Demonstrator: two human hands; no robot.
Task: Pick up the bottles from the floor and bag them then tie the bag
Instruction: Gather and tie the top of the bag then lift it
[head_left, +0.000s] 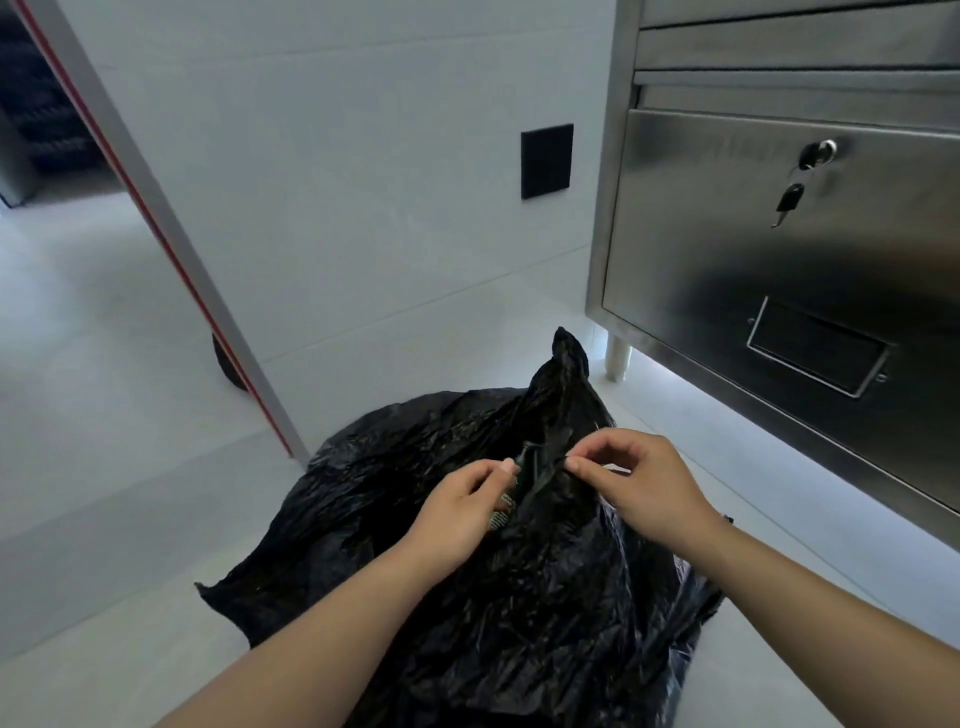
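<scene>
A large crumpled black plastic bag (441, 561) lies on the pale floor in front of me. Its mouth gapes a little at the middle, and inside I see the neck and labelled body of a dark bottle (522, 470). My left hand (462, 512) pinches the left edge of the opening beside the bottle. Opposite it, my right hand (644, 483) pinches the right edge between thumb and forefinger. One corner of the bag sticks up behind the hands. No bottle lies loose on the visible floor.
A stainless steel cabinet (779, 249) on short legs stands at the right, with a key (789, 200) hanging in its lock. A white wall with a black plate (546, 161) rises behind the bag. A door frame edge (171, 234) slants down at the left.
</scene>
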